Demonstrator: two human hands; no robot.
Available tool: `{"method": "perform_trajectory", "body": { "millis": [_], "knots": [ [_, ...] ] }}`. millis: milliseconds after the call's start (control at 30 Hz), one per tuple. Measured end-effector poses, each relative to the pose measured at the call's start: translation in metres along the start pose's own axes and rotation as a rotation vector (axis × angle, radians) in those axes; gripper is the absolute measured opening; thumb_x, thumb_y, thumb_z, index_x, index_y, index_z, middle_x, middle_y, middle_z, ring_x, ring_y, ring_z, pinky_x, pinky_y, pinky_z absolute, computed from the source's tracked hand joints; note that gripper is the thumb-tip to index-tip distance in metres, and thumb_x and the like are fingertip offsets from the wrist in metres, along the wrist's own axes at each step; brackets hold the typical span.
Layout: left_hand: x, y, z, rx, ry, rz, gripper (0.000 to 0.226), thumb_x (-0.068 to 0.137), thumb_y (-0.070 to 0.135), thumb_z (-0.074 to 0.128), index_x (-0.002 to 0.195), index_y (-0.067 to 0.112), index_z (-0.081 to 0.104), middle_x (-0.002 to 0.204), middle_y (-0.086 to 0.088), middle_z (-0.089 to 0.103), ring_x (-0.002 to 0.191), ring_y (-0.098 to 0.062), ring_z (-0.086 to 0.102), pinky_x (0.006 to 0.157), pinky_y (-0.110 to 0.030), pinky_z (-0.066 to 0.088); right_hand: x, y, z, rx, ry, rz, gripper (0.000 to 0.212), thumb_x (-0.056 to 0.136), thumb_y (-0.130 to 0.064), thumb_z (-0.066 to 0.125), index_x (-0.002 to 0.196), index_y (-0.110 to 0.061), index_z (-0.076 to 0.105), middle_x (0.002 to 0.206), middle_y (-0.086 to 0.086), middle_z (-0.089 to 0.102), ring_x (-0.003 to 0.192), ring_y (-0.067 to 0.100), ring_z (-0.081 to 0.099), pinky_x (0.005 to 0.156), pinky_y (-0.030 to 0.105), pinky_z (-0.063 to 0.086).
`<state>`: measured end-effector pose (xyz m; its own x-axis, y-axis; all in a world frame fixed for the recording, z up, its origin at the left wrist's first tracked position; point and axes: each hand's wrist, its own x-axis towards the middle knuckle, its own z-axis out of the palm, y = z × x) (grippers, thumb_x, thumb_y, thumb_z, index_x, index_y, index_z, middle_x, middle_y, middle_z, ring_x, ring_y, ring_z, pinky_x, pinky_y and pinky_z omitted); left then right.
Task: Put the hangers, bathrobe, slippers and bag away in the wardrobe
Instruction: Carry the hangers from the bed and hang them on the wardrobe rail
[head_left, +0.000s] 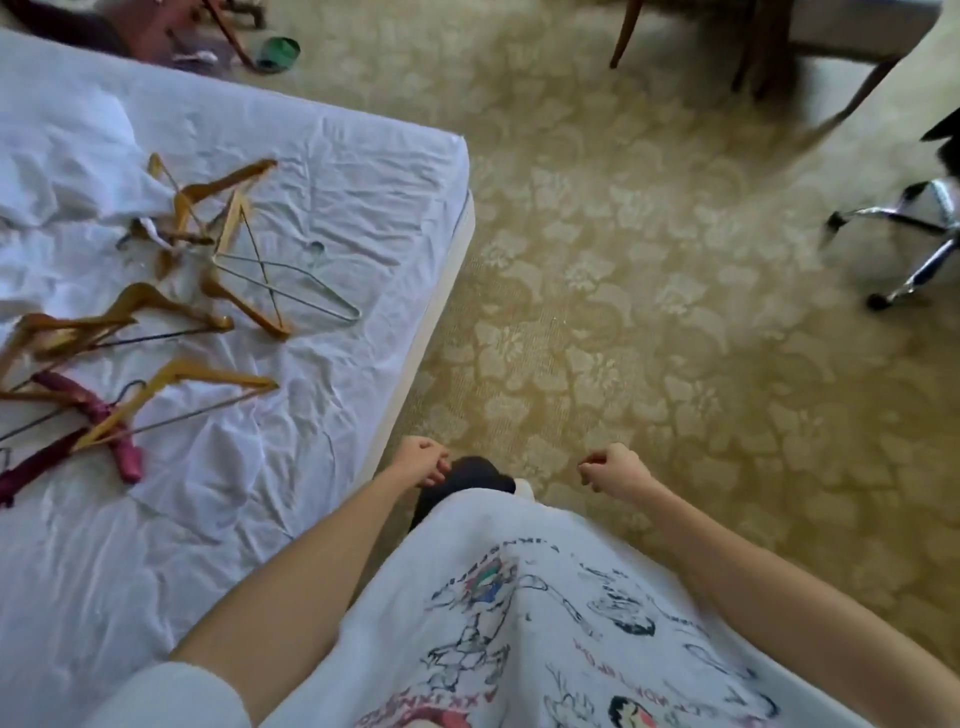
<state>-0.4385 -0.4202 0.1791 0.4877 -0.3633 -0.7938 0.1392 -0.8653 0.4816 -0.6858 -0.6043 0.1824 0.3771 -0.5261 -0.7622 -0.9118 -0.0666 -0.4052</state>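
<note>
Several hangers lie scattered on the white bed (363, 156) at the left: wooden ones (208, 374), a thin wire one (291, 283) and a padded maroon one (78, 405). A white cloth (62, 156), perhaps the bathrobe, is bunched at the bed's far left. My left hand (421, 460) hangs in front of me beside the bed's edge, fingers curled, holding nothing. My right hand (613, 470) hangs over the carpet, fingers curled too, with nothing in it. Slippers, bag and wardrobe are out of view.
Patterned beige carpet (649, 338) covers the floor to the right of the bed. A chrome chair base on castors (909, 249) stands at the right. Wooden furniture legs (753, 52) are at the top. A green object (280, 52) lies on the floor beyond the bed.
</note>
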Motion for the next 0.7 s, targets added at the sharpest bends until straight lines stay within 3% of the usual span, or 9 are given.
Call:
{"method": "perform_trajectory", "body": {
  "millis": [133,233,333,533,700],
  "knots": [
    [0.035,0.027,-0.024,-0.085,0.051,-0.085,0.021,0.098,0.013,0.058,0.081,0.005,0.068,0.076,-0.009,0.070,0.057,-0.018,0.062,0.049,-0.024,0.048,0.052,-0.110,-0.044,-0.062,-0.057,-0.195,0.018,0.095,-0.020,0.060,0.103,-0.012,0.074,0.089,0.002,0.074,0.077,0.014,0.067,0.069,0.025,0.055],
    [0.071,0.048,-0.043,-0.187,0.068,-0.145,0.018,0.098,0.014,0.058,0.086,0.006,0.068,0.079,-0.010,0.071,0.063,-0.020,0.064,0.052,-0.023,0.050,0.096,-0.191,-0.072,-0.139,-0.104,-0.329,0.019,0.092,-0.020,0.060,0.102,-0.015,0.076,0.091,0.003,0.074,0.084,0.020,0.069,0.078,0.035,0.058],
    [0.114,0.071,-0.062,-0.293,0.117,-0.215,0.015,0.096,0.013,0.060,0.089,0.004,0.069,0.077,-0.012,0.073,0.061,-0.021,0.065,0.051,-0.024,0.050,0.149,-0.258,-0.098,-0.241,-0.147,-0.419,0.020,0.092,-0.021,0.060,0.104,-0.015,0.075,0.093,0.002,0.073,0.087,0.021,0.068,0.081,0.036,0.056],
    [0.200,0.145,-0.115,-0.446,0.166,-0.312,0.017,0.091,0.012,0.060,0.089,-0.001,0.071,0.072,-0.013,0.072,0.051,-0.019,0.059,0.046,-0.023,0.043,0.261,-0.349,-0.166,-0.434,-0.213,-0.469,0.016,0.096,-0.017,0.061,0.105,-0.012,0.073,0.090,-0.001,0.069,0.085,0.017,0.066,0.082,0.034,0.057],
    [0.251,0.237,-0.168,-0.548,0.238,-0.209,0.018,0.094,0.016,0.058,0.091,0.002,0.069,0.082,-0.014,0.071,0.060,-0.020,0.060,0.056,-0.027,0.049,0.348,-0.397,-0.237,-0.604,-0.198,-0.442,0.013,0.096,-0.016,0.060,0.101,-0.014,0.072,0.087,0.000,0.069,0.080,0.015,0.064,0.073,0.028,0.053]
  ]
}}
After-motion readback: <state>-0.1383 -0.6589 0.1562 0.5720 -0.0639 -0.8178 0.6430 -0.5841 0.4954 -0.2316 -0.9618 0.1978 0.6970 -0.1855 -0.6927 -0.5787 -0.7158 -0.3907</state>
